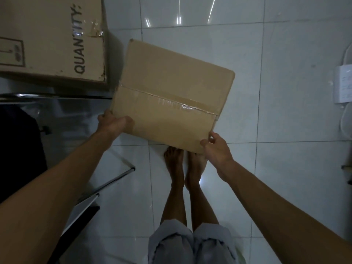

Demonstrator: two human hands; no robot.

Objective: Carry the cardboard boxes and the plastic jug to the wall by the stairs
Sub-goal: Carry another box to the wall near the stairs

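Here, on my far left, I see a large cardboard box (49, 39) printed with "QUANTITY" down its side, resting on a glass tabletop (76, 111) with a chrome rim. Below that surface, a dark chair (19, 149) fills the left edge, and chrome frame bars (116, 178) angle down toward the white tiled floor (276, 92).

Moving inward, my left hand (114, 123) grips the near left corner of a smaller cardboard box (171, 98), thumb on top and fingers tucked under the edge where I cannot see them. This box is held in the air in front of me, above the floor, its far left corner close to the large box but apart from it. It sits slightly rotated, and a strip of clear tape (182, 103) runs across its top along the flap seam.

Further right, my right hand (217, 149) holds the near right corner of the same box, thumb pressed to the top surface and fingers curled round the corner. Directly under that near edge, my bare feet (184, 164) stand together on the tiles.

At the far right edge, a translucent plastic jug (345, 92) with a white label lies against the frame border, well apart from the held box.
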